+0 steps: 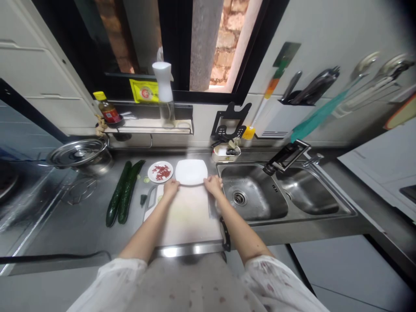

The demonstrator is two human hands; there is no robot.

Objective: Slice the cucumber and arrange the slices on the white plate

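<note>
A white square plate (191, 171) sits just beyond the far edge of the white cutting board (185, 221). My left hand (171, 188) pinches its near left corner, and my right hand (213, 185) grips the near right corner. To the left of it lies a small round white plate (151, 174) bearing chopped red bits (162, 172). Faint pale green moisture marks the board. A knife with a black handle (225, 235) rests along the board's right side, its blade partly hidden by my right forearm.
Two cucumbers (121, 195) lie left of the board, near a cut green end piece (143, 199). A lidded steel pot (79, 154) stands farther left. On the right is a double sink (255, 214) with a black faucet (286, 158). A wall shelf (146, 125) holds bottles.
</note>
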